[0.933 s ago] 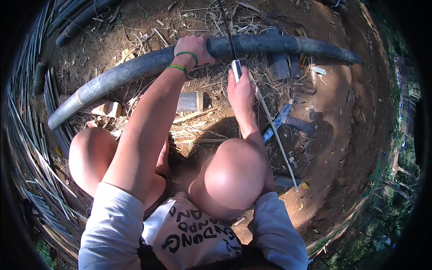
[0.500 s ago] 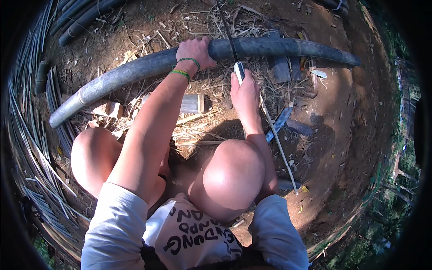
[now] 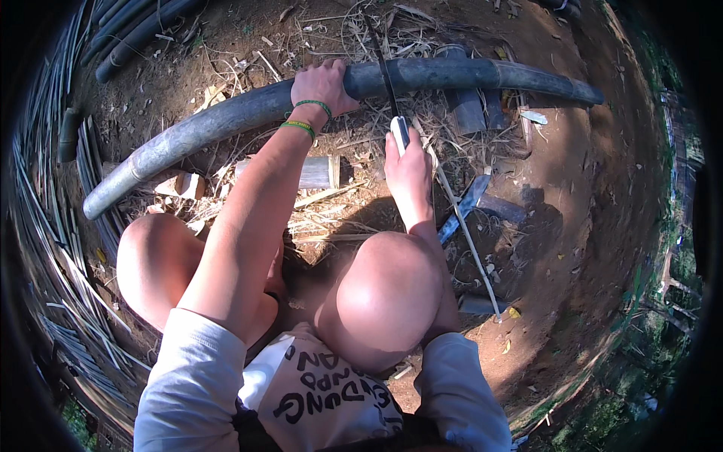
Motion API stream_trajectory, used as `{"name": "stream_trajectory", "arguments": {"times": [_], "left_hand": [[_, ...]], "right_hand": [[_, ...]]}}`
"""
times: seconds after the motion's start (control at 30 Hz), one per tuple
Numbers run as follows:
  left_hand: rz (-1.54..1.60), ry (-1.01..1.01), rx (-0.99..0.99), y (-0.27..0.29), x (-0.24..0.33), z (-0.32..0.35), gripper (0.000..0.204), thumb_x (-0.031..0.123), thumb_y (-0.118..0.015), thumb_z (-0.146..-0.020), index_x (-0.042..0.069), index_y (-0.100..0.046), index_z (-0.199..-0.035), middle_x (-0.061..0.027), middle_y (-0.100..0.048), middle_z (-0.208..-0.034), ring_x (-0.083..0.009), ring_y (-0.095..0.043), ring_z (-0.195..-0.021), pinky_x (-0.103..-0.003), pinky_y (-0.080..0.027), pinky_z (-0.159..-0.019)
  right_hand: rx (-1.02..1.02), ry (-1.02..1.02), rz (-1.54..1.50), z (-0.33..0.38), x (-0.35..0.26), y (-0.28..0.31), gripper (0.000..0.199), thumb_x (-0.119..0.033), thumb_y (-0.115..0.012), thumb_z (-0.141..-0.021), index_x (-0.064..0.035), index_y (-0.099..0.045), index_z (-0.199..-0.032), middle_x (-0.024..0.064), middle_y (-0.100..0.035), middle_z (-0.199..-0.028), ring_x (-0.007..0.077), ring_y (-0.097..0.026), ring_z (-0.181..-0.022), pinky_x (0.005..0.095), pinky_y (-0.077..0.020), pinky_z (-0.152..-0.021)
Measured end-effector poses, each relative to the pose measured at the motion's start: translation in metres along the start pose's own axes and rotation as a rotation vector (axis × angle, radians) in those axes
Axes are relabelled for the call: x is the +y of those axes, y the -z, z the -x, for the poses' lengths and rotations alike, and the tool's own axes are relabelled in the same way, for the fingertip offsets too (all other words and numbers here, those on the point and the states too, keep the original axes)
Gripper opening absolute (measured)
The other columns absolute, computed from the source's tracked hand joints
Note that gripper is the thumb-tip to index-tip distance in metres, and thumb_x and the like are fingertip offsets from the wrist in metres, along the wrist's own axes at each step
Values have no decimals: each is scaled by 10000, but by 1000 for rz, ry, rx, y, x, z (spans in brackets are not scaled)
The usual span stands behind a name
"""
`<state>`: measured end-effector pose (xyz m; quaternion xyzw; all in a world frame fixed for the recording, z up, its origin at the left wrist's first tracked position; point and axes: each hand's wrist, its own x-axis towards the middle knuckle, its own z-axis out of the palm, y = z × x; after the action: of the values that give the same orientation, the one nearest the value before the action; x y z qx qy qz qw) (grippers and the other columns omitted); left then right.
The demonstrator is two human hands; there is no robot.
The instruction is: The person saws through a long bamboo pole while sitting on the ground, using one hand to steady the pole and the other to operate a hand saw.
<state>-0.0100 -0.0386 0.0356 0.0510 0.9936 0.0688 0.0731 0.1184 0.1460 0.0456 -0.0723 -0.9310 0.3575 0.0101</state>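
A long, thick grey-green bamboo pole (image 3: 215,119) lies crosswise in front of me, looking curved in this view. My left hand (image 3: 322,89) presses on top of it, fingers wrapped over its far side. Closed round a pale handle with dark parts is my right hand (image 3: 409,169), holding a hand saw (image 3: 400,134). The saw's thin dark blade crosses the pole a short way right of my left hand and points away from me. Whether its teeth have cut into the bamboo cannot be made out.
Short bamboo pieces (image 3: 468,111) lie beneath the pole's right part. Nearer are a cut bamboo section (image 3: 320,172), a wood block (image 3: 181,185), a bluish flat strip (image 3: 465,209) and a thin stick (image 3: 474,252). Split strips (image 3: 45,226) and dark poles (image 3: 143,38) lie left.
My right hand has drawn the saw slightly back toward me, its handle now farther from the pole. My left hand stays on the bamboo.
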Motion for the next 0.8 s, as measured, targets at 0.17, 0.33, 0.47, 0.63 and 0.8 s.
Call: {"name": "stream_trajectory", "arguments": {"times": [0.17,0.33,0.47,0.63,0.8], "left_hand": [[61,-9,-111,8,8,-13,819,617,-864,-688,141,-637,-1315,-108,-770,-1177,-306,-756,-1081,-432,-602,-958],[40,-17,-96,2,-7,-10,794,636,-858,-701,136,-643,-1279,-124,-791,-1092,-327,-765,-1041,-439,-618,-935],[30,-42,31,-12,-1,-6,768,593,-851,-720,127,-637,-1291,-128,-789,-1090,-323,-755,-1077,-453,-619,-932],[44,17,-59,3,-6,-3,765,572,-857,-699,136,-633,-1287,-115,-783,-1110,-316,-752,-1087,-437,-613,-940],[49,12,-117,9,7,-13,811,601,-864,-692,146,-650,-1328,-105,-747,-1225,-303,-749,-1099,-420,-604,-952]], "right_hand": [[-37,-29,69,-50,-20,3,333,-296,-592,-1071,7,-611,-1208,301,-725,-838,481,-740,-824,557,-582,-690],[-124,-346,30,70,18,22,463,-432,-609,-1046,-104,-610,-1374,246,-757,-973,397,-749,-926,471,-580,-806],[-34,-863,-407,134,74,27,483,-486,-633,-1036,-124,-640,-1356,171,-766,-919,218,-756,-847,352,-566,-749],[-76,-155,144,52,12,16,450,-403,-608,-1057,-23,-597,-1297,254,-756,-929,434,-742,-882,480,-582,-795],[-18,-2,62,-47,-13,-11,343,-303,-600,-1074,-3,-601,-1242,301,-737,-906,487,-728,-876,566,-568,-798]]}}
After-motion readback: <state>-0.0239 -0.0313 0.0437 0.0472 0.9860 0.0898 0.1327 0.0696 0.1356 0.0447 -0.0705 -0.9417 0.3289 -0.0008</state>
